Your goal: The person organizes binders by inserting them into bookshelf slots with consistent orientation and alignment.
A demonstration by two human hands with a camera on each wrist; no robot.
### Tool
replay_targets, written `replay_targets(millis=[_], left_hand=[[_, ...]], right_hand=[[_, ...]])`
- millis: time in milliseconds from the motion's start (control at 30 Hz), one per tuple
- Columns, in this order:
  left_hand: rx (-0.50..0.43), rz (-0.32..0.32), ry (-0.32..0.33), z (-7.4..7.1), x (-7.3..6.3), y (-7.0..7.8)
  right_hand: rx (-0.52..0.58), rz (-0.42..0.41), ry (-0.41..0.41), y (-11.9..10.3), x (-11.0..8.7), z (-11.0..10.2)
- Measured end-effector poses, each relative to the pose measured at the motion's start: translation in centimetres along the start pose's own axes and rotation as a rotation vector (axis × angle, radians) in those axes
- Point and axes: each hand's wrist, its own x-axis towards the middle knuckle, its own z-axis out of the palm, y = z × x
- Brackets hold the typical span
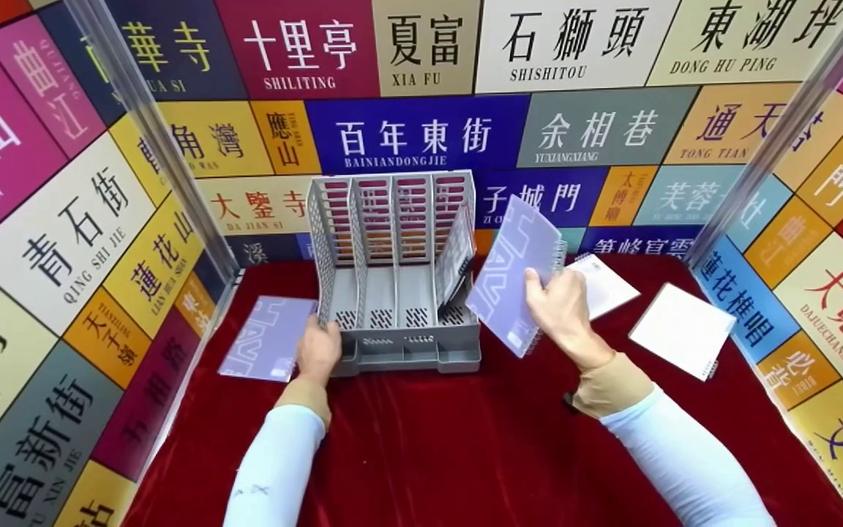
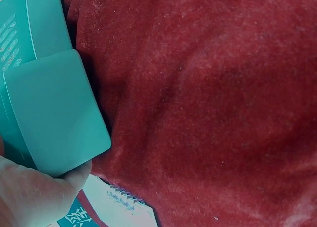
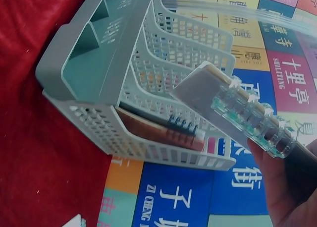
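A grey desk file organizer (image 1: 392, 344) with upright slots stands on the red cloth. My left hand (image 1: 318, 348) grips its front left corner; the left wrist view shows the thumb and a finger (image 2: 79, 175) at the edge of the organizer's front (image 2: 57, 113). In my right hand (image 1: 562, 300) a purple spiral notebook (image 1: 513, 278) is pinched near its coil, held up and tilted to the right of the organizer. The right wrist view shows the notebook's clear coil (image 3: 255, 115) close over the slots. Another spiral notebook (image 3: 158, 130) leans inside the rightmost slot.
A purple notebook (image 1: 264, 340) lies flat left of the organizer. Two white spiral notebooks, one behind my right hand (image 1: 604, 285) and one farther right (image 1: 685, 329), lie on the red cloth (image 1: 465, 454). Panels with printed signs (image 1: 414, 135) enclose the back and sides.
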Motion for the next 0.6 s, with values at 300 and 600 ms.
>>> replay_targets(millis=[300, 600], left_hand=[[0.025, -0.010, 0.002, -0.3, -0.5, 0.5], [0.028, -0.009, -0.033, 0.0, 0.0, 0.2]], right_hand=[[0.022, -0.045, -0.067, -1.7, 0.1, 2.7], [-0.024, -0.055, -0.077, -2.2, 0.1, 4.8]])
